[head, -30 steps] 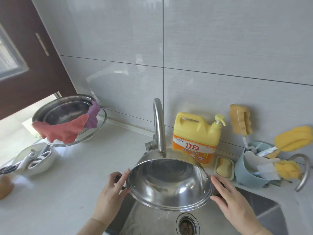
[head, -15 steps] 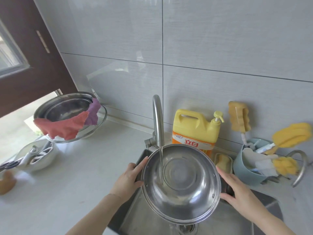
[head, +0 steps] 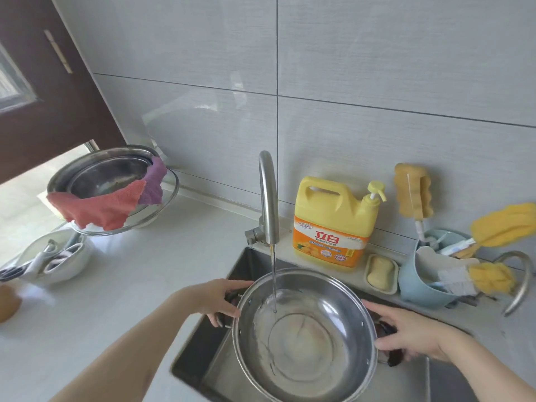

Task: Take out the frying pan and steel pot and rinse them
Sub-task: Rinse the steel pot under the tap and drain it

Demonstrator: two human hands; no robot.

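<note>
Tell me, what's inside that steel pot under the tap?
A thin stream from the faucet lands inside the steel pot, leaving a shallow film of water; otherwise it holds nothing. The pot hides most of the sink beneath it.

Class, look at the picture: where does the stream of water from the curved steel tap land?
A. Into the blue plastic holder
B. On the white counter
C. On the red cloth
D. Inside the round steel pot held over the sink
D: the stream from the curved steel tap falls inside the round steel pot, which the left hand and right hand grip by its handles.
</note>
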